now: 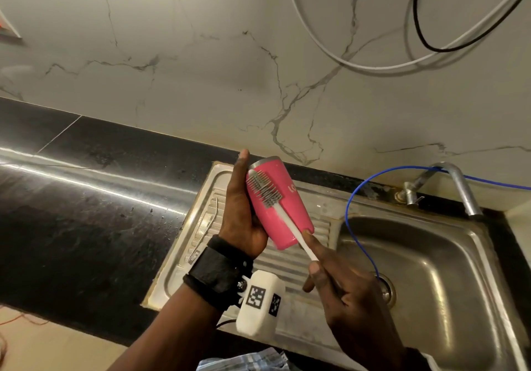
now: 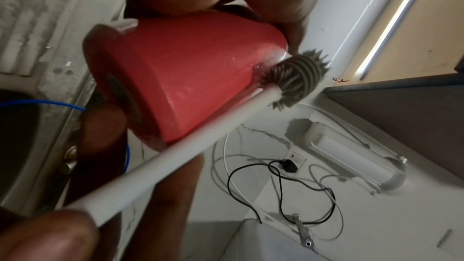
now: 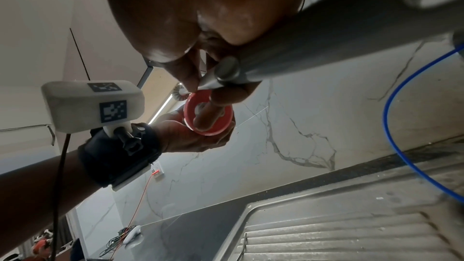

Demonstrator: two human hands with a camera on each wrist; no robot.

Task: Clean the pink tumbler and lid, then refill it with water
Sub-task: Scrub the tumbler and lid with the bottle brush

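While the left hand (image 1: 241,221) cradles the tilted pink tumbler (image 1: 280,206), the right hand (image 1: 344,293) pinches a brush (image 1: 265,189) against it.

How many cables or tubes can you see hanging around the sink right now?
3, from the head view: a blue tube looping from the tap into the sink basin, plus a white cable and a black cable drooping on the wall above. More may be hidden.
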